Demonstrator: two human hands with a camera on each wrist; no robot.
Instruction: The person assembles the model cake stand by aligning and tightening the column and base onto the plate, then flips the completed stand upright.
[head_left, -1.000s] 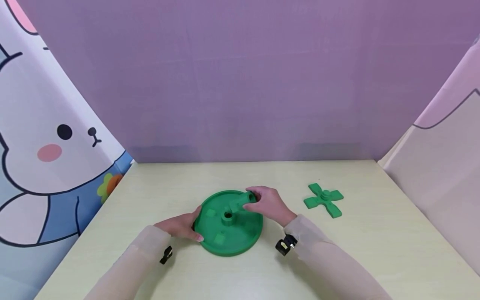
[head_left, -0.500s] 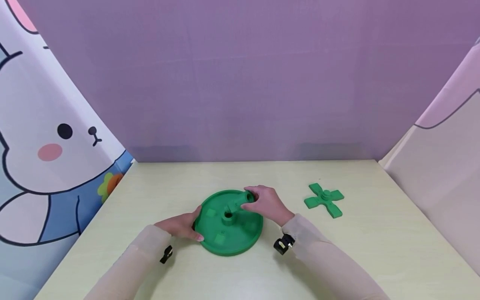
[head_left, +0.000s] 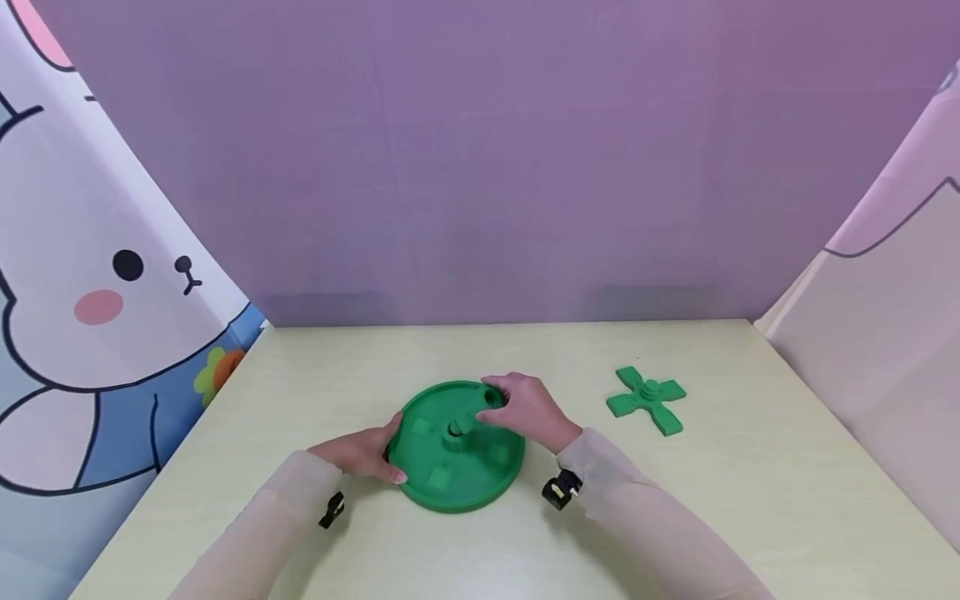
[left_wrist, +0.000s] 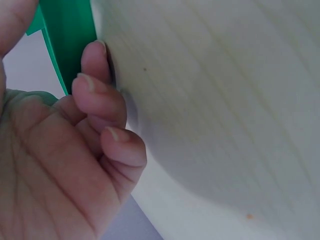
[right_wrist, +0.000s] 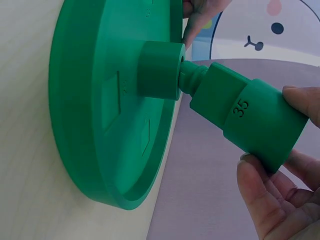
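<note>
Insertion, apparently: held green peg (right_wrist: 252, 117) aslant at mouth of central socket (right_wrist: 159, 71) with right hand (head_left: 531, 408), gripped green disc (head_left: 480, 477) on table (head_left: 405, 558) with left hand (head_left: 365, 452), likely needed peg straightened next.

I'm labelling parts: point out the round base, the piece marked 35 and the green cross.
Round base (head_left: 480, 482): head view, inner floor.
Piece marked 35 (right_wrist: 246, 114): right wrist view, numbered side.
Green cross (head_left: 649, 391): head view, central hub.
</note>
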